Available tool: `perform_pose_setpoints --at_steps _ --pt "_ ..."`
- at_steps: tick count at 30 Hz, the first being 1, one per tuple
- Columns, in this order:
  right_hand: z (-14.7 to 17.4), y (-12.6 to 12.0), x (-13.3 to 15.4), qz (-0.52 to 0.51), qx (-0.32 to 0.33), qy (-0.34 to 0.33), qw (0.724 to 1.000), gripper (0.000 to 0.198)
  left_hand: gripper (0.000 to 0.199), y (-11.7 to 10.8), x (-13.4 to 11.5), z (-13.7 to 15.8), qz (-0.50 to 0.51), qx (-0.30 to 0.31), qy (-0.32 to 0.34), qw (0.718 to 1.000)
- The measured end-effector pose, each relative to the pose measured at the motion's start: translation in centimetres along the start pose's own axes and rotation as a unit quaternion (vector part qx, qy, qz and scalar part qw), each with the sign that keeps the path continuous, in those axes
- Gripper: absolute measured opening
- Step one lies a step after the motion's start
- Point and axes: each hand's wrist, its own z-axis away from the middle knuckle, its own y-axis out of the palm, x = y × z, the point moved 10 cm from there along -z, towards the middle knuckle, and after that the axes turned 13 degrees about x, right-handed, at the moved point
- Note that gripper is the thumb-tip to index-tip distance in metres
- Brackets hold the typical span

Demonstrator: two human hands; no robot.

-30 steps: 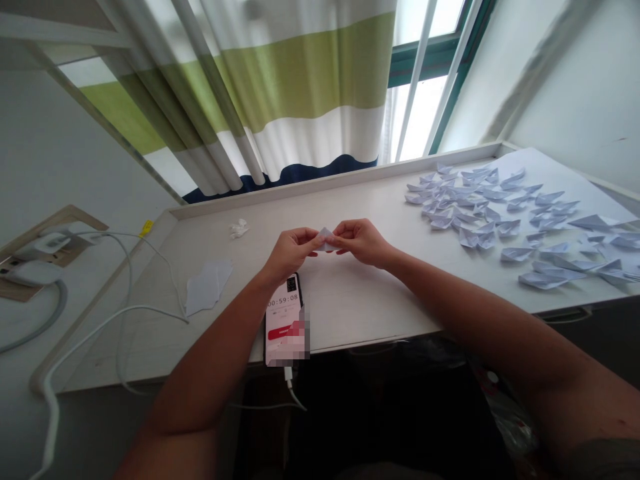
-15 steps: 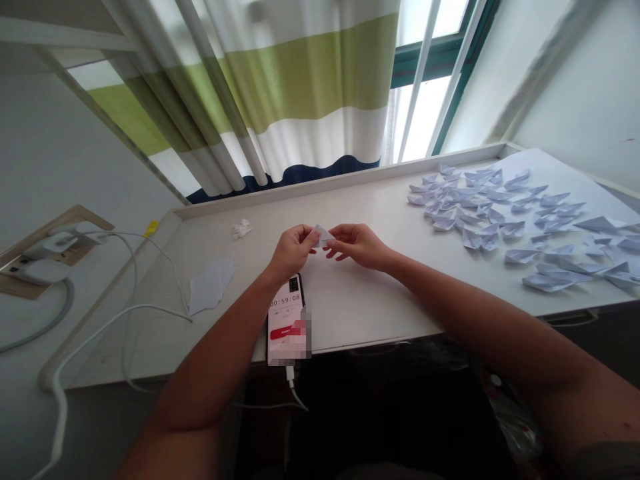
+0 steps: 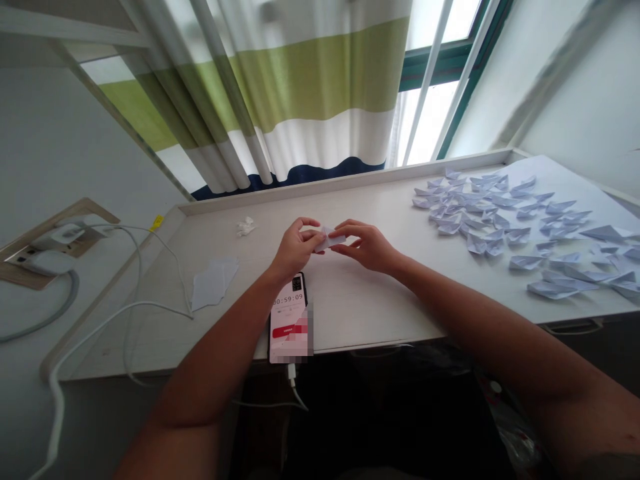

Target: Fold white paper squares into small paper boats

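Note:
Between my hands, above the middle of the desk, is a small folded piece of white paper (image 3: 328,241). My left hand (image 3: 299,247) pinches its left side between thumb and fingers. On the other side, my right hand (image 3: 364,244) grips the right edge with its fingertips. My fingers cover parts of the paper, so its full shape is hidden. Many folded paper boats (image 3: 487,207) lie spread over the right side of the desk. A small stack of flat white paper sheets (image 3: 214,283) rests left of my left forearm.
A phone (image 3: 289,327) showing a timer lies at the front edge of the white desk (image 3: 370,307), with a cable plugged in. Crumpled white paper (image 3: 245,227) sits at the back left. White cables (image 3: 120,310) run from the wall socket (image 3: 55,247) across the left side.
The paper has turned from an upright triangle to a flatter, tilted shape between my fingers. My right fingers have shifted along its edge. The whole view has moved slightly.

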Motion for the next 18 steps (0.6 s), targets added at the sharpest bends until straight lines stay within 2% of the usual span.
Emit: perform_pose_setpoints --at_steps 6,18 --pt "0.3 -1.4 -0.7 -0.047 -0.059 0.02 0.997 0.032 0.048 1.4 -2.7 0.4 -0.078 0.053 0.084 0.992" --pt "0.1 -1.2 -1.3 -0.179 -0.058 0.027 0.982 0.037 0.034 0.2 -2.8 0.5 -0.112 0.003 0.097 0.989"
